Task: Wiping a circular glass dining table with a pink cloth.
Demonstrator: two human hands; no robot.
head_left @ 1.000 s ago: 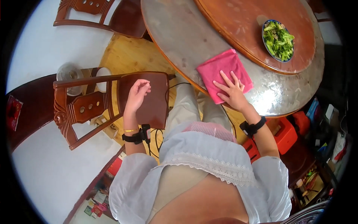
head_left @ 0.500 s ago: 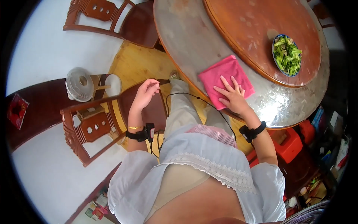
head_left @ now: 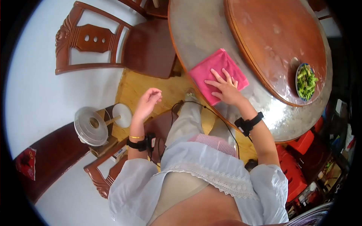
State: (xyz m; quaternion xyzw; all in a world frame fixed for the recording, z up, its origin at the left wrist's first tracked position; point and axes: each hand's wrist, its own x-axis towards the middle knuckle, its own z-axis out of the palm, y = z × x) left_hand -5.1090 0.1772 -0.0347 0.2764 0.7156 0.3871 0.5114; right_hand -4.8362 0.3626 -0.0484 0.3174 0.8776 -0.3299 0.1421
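My right hand [head_left: 228, 89] lies flat on a folded pink cloth [head_left: 209, 71], its fingers spread and its palm pressing the cloth to the grey outer ring of a round table [head_left: 200, 30]. My left hand [head_left: 148, 103] hangs in the air left of the table edge, fingers loosely bent, with nothing visible in them. Farther in, a wooden turntable [head_left: 271, 41] rises from the tabletop. On its right part stands a blue-rimmed dish [head_left: 299, 92] of green broccoli [head_left: 307, 82].
A wooden chair [head_left: 147, 49] stands at the table's left side; another chair [head_left: 107, 171] is partly hidden by my left arm. A white fan [head_left: 90, 126] is near the left wall. Red plastic stools [head_left: 292, 173] are at the right. A black cable [head_left: 217, 110] runs across my legs.
My view has shifted toward the chair on the left. My right hand and the pink cloth have moved left along the table edge together. My left hand stays raised in the air.
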